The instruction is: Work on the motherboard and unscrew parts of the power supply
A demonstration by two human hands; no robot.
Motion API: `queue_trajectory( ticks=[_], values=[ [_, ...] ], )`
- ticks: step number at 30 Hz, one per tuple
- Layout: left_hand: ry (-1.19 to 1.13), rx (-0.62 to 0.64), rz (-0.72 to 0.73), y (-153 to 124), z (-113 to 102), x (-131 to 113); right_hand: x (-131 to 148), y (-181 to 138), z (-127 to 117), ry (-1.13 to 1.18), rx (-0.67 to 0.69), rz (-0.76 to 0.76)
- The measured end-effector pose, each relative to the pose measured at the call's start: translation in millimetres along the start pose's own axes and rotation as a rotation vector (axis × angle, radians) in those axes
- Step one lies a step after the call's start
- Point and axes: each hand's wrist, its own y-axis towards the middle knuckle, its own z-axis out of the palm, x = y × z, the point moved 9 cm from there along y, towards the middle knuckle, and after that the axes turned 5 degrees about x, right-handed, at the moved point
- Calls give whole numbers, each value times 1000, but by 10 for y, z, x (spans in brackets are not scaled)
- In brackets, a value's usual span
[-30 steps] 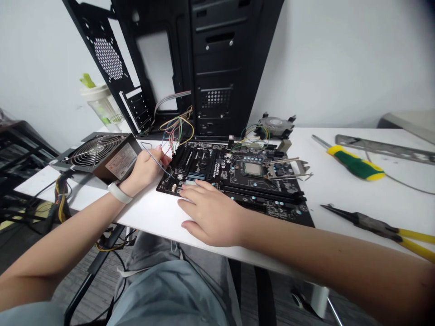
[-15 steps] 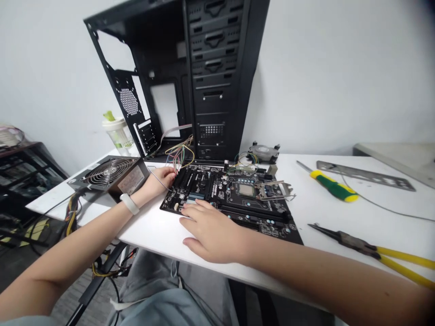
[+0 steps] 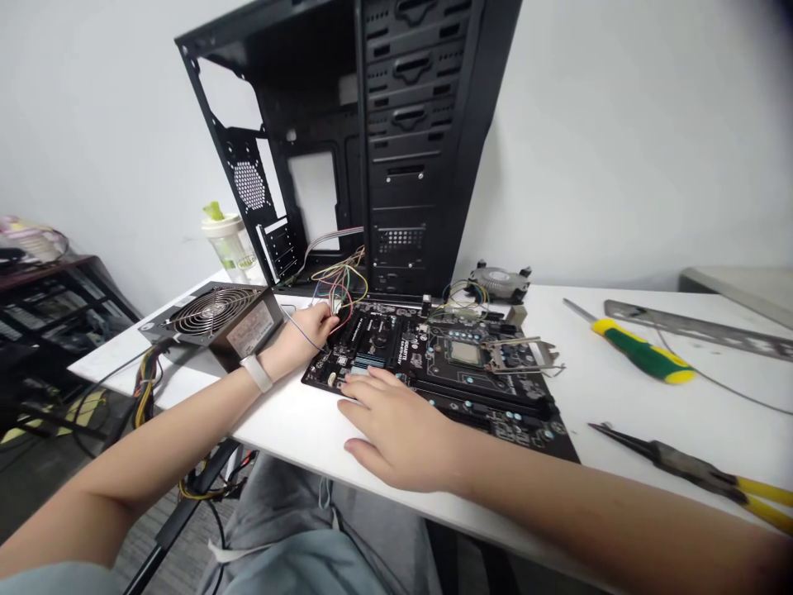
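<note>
A black motherboard (image 3: 471, 376) lies flat on the white table (image 3: 619, 388). My left hand (image 3: 303, 335), with a white wristband, is at the board's left edge, its fingers pinched on the thin coloured case wires (image 3: 338, 289) that run from the open black computer case (image 3: 372, 140) behind. My right hand (image 3: 396, 426) rests flat on the table with its fingertips spread on the board's near left corner and holds nothing.
A power supply (image 3: 216, 318) with a fan grille sits left of the board, its cables hanging off the table. A CPU cooler (image 3: 499, 281), a green-yellow screwdriver (image 3: 638, 355), a metal I/O plate (image 3: 700, 330) and yellow-handled pliers (image 3: 687, 467) lie right. A cup (image 3: 229, 244) stands at the back left.
The view has tilted up and shifted, showing more of the case. My left hand has moved slightly up along the board's edge towards the wires. My right hand has stayed put.
</note>
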Motion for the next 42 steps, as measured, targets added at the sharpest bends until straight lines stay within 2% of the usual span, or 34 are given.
queue_trajectory(
  ticks=[10, 20, 26, 32, 42],
  values=[
    [157, 0, -18, 36, -5, -6, 6, -8, -15, 0, -1, -1],
    [179, 18, 31, 72, -45, -60, 24, 13, -25, -16, 13, 1],
    [118, -16, 32, 169, -91, -50, 28, 7, -22, -26, 2, -6],
    [7, 19, 60, 143, -66, 24, 13, 11, -11, -26, -2, -13],
    [-213, -45, -45, 88, -83, 236, 4, 9, 2, 0, 20, -10]
  ],
)
